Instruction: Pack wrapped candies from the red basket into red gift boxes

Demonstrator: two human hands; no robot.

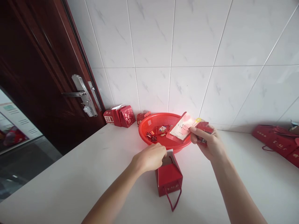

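A small red gift box [169, 177] with a red cord handle stands on the white table, its top open. My left hand [149, 157] is closed at the box's far left rim, with the fingertips partly hidden. To the right and higher up, my right hand [209, 140] grips a pink-and-white printed packet [181, 127] together with a dark red packet [202, 133]. Both are held over the right rim of a red plastic basket [146, 129]. Inside this basket lie several small wrapped candies [150, 136] and a red packet [162, 129].
Several red gift boxes [127, 116] stand against the tiled wall [151, 46] at the back left. More red boxes [277, 143] are at the right on the white table [93, 174]. A dark wooden door [46, 62] with a metal handle [74, 94] is beside the table's left edge.
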